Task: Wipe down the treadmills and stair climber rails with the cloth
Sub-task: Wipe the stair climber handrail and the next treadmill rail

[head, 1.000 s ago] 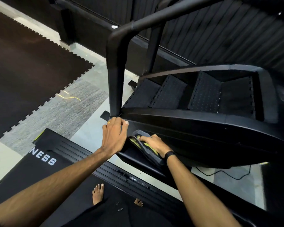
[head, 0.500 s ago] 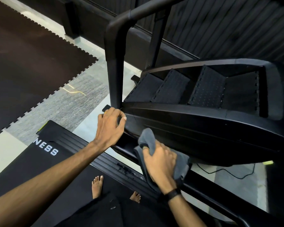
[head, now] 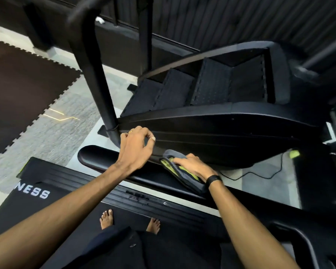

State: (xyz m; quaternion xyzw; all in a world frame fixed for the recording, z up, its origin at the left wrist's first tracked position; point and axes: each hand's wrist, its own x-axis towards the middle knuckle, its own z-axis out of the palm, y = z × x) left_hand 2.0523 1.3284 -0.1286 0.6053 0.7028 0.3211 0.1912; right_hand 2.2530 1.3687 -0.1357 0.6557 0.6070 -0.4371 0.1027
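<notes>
both hands sit close — right hand (head: 192, 165) presses the cloth (head: 179, 171) flat on the treadmill rail (head: 109, 159), which runs ten-to-four; left hand (head: 137, 147), loosely curled, rests at eleven o'clock.

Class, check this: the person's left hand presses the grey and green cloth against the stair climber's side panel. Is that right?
Not quite. In the head view it is the right hand that presses the cloth against the stair climber's side panel; the left hand holds no cloth.
</notes>
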